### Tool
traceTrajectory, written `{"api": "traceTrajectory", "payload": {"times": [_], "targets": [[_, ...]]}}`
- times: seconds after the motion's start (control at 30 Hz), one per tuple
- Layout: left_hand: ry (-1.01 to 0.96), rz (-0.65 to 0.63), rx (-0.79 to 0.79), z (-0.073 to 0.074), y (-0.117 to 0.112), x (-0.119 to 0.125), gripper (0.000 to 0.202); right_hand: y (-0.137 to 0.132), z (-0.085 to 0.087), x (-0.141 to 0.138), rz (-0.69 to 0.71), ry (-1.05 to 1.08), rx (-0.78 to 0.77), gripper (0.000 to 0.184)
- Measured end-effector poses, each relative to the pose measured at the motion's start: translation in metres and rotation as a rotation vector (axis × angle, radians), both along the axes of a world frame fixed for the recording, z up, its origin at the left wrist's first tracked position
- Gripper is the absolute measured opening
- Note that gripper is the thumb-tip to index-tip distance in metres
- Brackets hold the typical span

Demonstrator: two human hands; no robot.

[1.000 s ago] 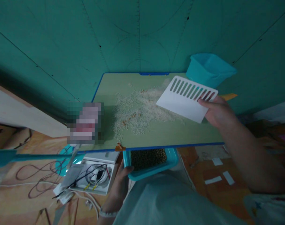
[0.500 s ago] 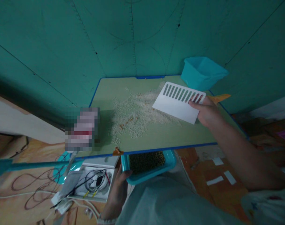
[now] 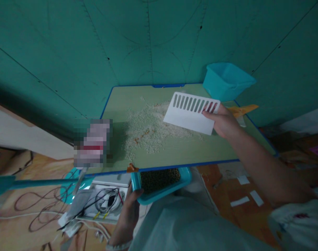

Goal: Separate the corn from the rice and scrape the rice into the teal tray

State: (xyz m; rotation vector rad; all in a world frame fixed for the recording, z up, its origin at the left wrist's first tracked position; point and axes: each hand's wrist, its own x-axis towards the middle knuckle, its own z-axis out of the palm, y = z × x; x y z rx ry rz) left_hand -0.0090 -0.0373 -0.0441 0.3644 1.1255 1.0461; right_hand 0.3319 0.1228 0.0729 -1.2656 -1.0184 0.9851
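My right hand (image 3: 223,120) grips one end of a white plastic scraper (image 3: 187,121) with a row of slots along its upper side. The scraper is over pale, rice-like grains (image 3: 145,130) spread across a light green table (image 3: 179,155); whether it touches them I cannot tell. Small orange-brown bits (image 3: 145,132) are mixed among the grains. My left hand (image 3: 130,209) is closed on the left side of a turquoise tub (image 3: 165,195), below the table's front edge. Dark greenish-brown small grains or beans (image 3: 160,179) lie inside the tub.
A turquoise bin (image 3: 228,83) stands at the table's back right, by the green wall. Near it lies an orange-yellow piece (image 3: 241,111). A blurred-out pinkish object (image 3: 94,143) is at the left edge. Cables (image 3: 109,202) sit in a box on the floor.
My right hand and the scraper have moved left over the grains. The tub in my left hand has shifted slightly left.
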Motion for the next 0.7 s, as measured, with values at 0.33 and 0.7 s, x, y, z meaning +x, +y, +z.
{"api": "traceTrajectory", "payload": {"times": [0.33,0.7], "targets": [[0.011,0.036,-0.046,0.004,-0.004,-0.002,0.073,0.003,-0.005,-0.011,0.089,-0.006,0.012,0.036],[0.0,0.036,0.013,0.012,-0.002,0.001,0.065,0.006,-0.018,-0.051,0.208,0.064,-0.066,0.033]]}}
